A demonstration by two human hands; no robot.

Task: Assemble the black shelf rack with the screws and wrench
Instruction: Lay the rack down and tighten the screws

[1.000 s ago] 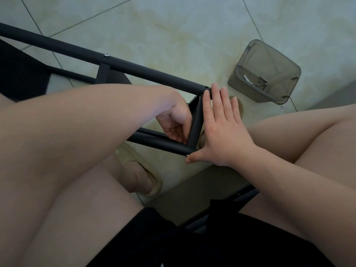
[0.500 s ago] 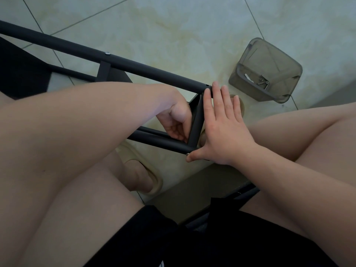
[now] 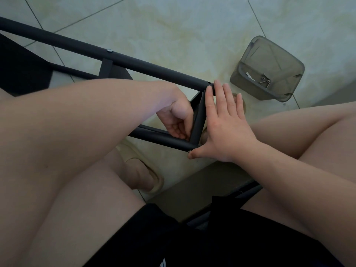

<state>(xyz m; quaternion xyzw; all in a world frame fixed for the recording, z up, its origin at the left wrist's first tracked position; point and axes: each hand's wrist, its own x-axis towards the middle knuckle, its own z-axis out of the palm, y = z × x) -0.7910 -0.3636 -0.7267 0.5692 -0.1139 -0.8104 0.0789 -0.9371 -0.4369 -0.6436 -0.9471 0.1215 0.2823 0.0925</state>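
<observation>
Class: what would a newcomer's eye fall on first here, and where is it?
At centre, the right hand lies flat, fingers straight, against the black rack frame, the left hand curled inside its corner. Upper right on the floor, a grey tub holds screws.

Dim, soft daylight; muted shadows; wide-angle bending at edges.

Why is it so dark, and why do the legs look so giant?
Head view: light is dim and soft, no glare; the black rack sinks into shadow; the wide lens swells the near thighs at the edges; screws in the grey bin look tiny.
</observation>
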